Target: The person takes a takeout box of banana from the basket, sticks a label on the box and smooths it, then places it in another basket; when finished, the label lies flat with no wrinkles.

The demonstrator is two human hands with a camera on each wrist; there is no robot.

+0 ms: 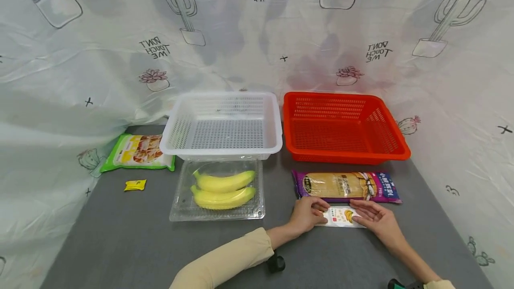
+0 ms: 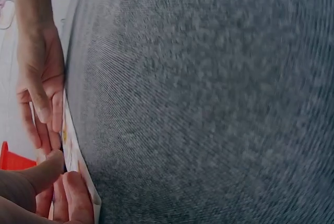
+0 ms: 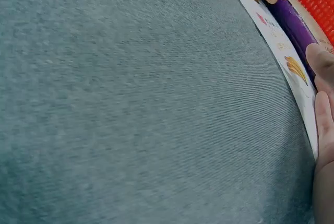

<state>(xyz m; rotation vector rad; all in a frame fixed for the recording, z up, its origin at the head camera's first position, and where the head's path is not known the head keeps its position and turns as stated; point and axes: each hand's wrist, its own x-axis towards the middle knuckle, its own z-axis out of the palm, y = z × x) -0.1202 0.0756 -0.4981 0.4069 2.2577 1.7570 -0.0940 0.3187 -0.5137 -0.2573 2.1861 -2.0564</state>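
Note:
A flat white packet [image 1: 339, 216] with a banana picture lies on the grey table in front of a purple noodle packet [image 1: 341, 185]. My left hand [image 1: 304, 215] grips its left end between thumb and bent fingers. At the other end my right hand [image 1: 379, 223] holds it, thumb over the top and fingers along the far edge. Both ends of the white packet are partly covered by the hands. In the right wrist view the banana print [image 3: 296, 70] shows near the right thumb, with the purple wrapper [image 3: 287, 18] close behind.
A red basket [image 1: 345, 157] stands behind the noodle packet, beside a white basket [image 1: 221, 151]. Two bananas [image 1: 225, 189] lie in a clear plastic tray [image 1: 178, 208] left of the hands. Farther left are a green-edged food bag [image 1: 138, 151] and a small yellow packet [image 1: 135, 185].

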